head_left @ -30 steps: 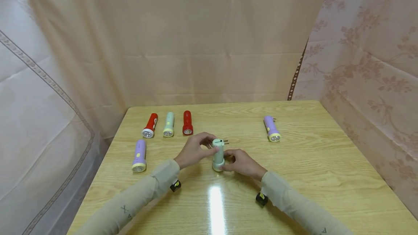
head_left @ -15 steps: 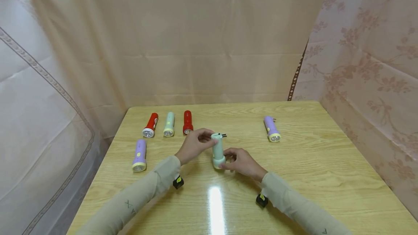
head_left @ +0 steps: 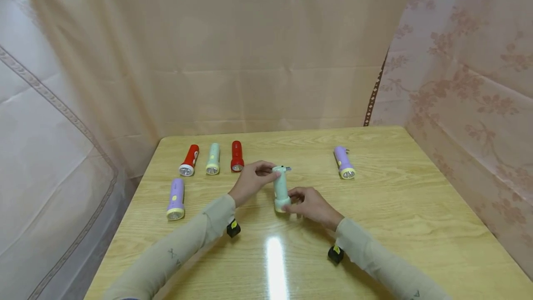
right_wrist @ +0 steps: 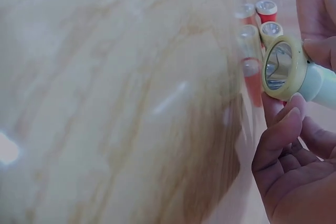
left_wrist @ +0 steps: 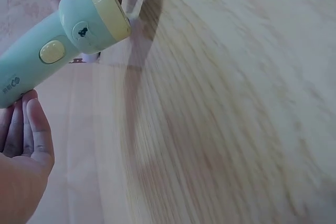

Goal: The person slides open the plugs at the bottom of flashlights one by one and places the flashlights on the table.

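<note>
Between both hands stands a mint green flashlight [head_left: 281, 188], tilted a little, its lamp head down and its plug prongs sticking out at the top right. My left hand [head_left: 252, 181] pinches the tail end between thumb and fingers. Lower down, my right hand [head_left: 311, 206] grips the lamp head from the right. The left wrist view shows the yellow button [left_wrist: 52, 51] on the flashlight's body and its pale yellow rim [left_wrist: 108, 8]. In the right wrist view the clear lens [right_wrist: 279, 66] faces the tabletop, with a gap below it.
A red-and-white flashlight [head_left: 189, 160], another mint one [head_left: 213, 158] and a red one [head_left: 237, 156] lie at the back left. One purple flashlight [head_left: 176, 199] lies nearer on the left, another [head_left: 344, 162] at the back right. Curtains [head_left: 266, 50] hang behind the wooden table [head_left: 399, 226].
The mint flashlight has risen off the table and shifted slightly right, its tail going up with my left hand. My right hand stays near the lamp head.
</note>
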`<state>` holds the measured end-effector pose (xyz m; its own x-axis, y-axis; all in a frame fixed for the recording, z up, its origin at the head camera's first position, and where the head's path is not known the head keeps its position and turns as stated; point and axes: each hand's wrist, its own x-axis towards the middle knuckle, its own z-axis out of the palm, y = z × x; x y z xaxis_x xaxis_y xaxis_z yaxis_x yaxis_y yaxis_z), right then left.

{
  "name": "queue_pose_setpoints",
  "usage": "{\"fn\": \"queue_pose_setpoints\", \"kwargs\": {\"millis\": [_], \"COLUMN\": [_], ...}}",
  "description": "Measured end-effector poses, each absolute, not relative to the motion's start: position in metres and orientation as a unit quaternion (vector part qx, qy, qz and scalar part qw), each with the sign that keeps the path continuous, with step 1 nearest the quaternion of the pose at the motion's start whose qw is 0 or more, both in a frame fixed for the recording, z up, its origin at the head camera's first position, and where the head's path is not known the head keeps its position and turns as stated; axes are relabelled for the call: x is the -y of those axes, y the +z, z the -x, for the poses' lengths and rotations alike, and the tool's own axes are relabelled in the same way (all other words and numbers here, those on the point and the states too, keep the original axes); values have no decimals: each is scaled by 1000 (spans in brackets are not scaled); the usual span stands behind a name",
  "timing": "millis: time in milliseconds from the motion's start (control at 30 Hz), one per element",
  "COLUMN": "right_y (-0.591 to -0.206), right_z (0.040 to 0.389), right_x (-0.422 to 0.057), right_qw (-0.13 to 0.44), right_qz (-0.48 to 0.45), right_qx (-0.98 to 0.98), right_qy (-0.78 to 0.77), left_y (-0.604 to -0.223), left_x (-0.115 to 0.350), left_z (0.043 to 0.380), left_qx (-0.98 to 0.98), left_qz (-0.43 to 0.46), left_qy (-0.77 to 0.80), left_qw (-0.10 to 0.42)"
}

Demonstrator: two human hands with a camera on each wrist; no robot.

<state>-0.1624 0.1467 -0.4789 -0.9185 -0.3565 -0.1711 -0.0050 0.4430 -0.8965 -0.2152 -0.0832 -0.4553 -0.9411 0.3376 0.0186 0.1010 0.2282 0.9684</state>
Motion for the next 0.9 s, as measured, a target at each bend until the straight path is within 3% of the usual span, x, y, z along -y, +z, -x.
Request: {"fn": "queue_pose_setpoints", "kwargs": {"millis": [533,900], "right_y": [-478,-481], "right_z": [168,170], "right_x": [-167,-177], "right_qw": [182,173], "right_qz": [42,7], "right_qx": [-813,-786], "right_qy": [-551,-593], "left_y": [-457,-450], "left_x": [50,24], "left_z": [232,241], "left_qx": [-727,-718], "left_qz": [-90,-54], "left_qy": [670,686], "left_qw": [121,103]}}
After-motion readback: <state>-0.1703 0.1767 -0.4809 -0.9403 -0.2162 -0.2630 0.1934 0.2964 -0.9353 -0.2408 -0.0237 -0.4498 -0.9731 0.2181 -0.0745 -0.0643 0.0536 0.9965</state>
